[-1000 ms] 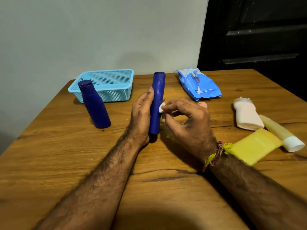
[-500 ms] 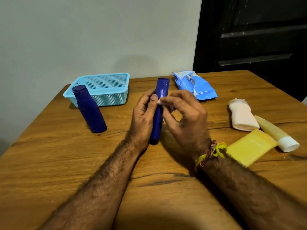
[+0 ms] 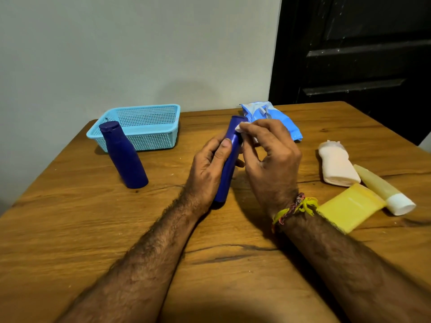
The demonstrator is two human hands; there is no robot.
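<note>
Near the middle of the tabletop (image 3: 70, 229) we see the blue tube (image 3: 229, 164) tilted, base on the wood. Our left hand (image 3: 205, 173) curls its fingers round it; our right hand (image 3: 272, 164) pinches a white wipe (image 3: 240, 128) against its top.

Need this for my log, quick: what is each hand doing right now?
Left hand: grips the dark blue tube.
Right hand: pinches a white wipe against the tube's upper end.

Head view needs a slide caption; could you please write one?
Left hand grips blue tube; right hand presses a white wipe near its top.
</note>
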